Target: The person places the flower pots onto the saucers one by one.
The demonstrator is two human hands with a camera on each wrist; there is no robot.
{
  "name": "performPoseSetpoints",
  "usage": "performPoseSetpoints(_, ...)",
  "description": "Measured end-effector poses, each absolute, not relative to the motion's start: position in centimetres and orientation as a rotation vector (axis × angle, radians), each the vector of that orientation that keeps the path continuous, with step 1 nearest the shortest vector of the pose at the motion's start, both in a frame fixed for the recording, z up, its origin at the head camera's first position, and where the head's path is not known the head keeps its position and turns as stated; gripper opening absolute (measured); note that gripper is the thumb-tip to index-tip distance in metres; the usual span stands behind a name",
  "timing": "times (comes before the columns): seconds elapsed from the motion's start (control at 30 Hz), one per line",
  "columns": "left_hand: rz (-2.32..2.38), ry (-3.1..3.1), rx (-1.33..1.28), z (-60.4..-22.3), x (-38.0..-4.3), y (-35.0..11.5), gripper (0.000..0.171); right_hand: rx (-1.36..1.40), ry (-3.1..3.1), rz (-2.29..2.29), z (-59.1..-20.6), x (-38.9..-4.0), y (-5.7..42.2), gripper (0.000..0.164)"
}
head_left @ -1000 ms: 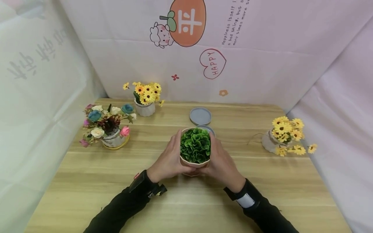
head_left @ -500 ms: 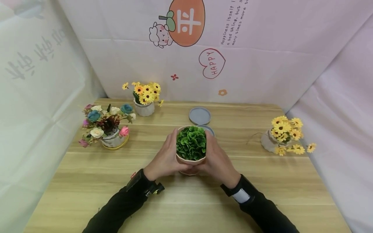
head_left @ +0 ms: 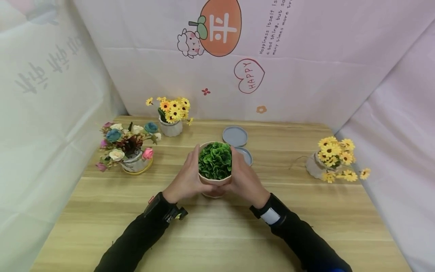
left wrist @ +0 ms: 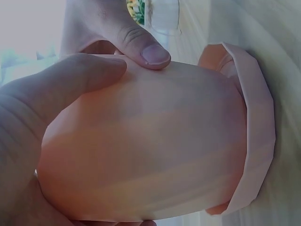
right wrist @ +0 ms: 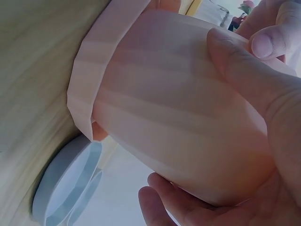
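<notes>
A pale pink flowerpot (left wrist: 155, 141) full of green leaves (head_left: 215, 160) stands in the middle of the table. Its base sits in a matching pink saucer (left wrist: 259, 125). My left hand (head_left: 185, 175) grips the pot from the left and my right hand (head_left: 247, 177) from the right. Both thumbs lie on its near side, almost meeting, as the left wrist view shows. Fingertips of the right hand curl round the far side in the right wrist view. Behind the pot are two blue-grey saucers (head_left: 235, 136), the nearer one (head_left: 245, 155) partly covered by my right hand.
Mixed artificial flowers in a grey pot (head_left: 131, 163) stand left on a yellow-rimmed saucer (head_left: 138, 172). Yellow daisies in a pot (head_left: 171, 129) are at the back left; another daisy pot (head_left: 314, 166) is at the right. White printed cloth (head_left: 299, 87) encloses the wooden table (head_left: 210, 241).
Both hands have moved the pink pot to the left and slightly away from the body. More of the nearer blue-grey saucer shows now. The other flowerpots have stayed in place.
</notes>
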State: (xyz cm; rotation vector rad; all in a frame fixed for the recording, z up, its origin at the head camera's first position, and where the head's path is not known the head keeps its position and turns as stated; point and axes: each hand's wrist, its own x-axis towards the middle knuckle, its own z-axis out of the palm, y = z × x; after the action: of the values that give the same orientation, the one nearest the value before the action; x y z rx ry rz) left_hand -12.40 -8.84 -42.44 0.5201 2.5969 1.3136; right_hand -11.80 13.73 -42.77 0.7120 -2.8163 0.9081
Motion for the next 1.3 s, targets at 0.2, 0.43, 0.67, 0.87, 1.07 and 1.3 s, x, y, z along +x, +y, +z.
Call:
performPoseSetpoints(0.2,1.327,2.602,0.514,-42.7,-13.4,-9.6,0.143,0.705,-2.825,0.898,-42.7,-12.8,12.9,0.140)
performPoseSetpoints(0.43,1.354,2.622,0.497,-42.7,-14.4,-10.1,0.146,0.723,-2.816,0.855,-42.7,-14.1,12.1,0.139)
performPoseSetpoints(0.67,1.377,2.642,0.484,-42.8,-15.8,-10.5,0.145,0.682,-2.856,0.827,-42.6,-15.2,11.5,0.141)
performPoseSetpoints(0.87,1.368,2.653,0.464,-43.0,-16.7,-10.6,0.144,0.648,-2.894,0.792,-42.5,-16.1,11.3,0.140)
performPoseSetpoints(1.07,1.433,2.625,0.458,-43.2,-17.5,-10.6,0.144,0.630,-2.902,0.765,-42.7,-17.0,11.2,0.139)
performPoseSetpoints(1.3,1.470,2.627,0.457,-43.3,-18.8,-10.6,0.139,0.591,-2.941,0.778,-42.6,-18.2,11.0,0.138)
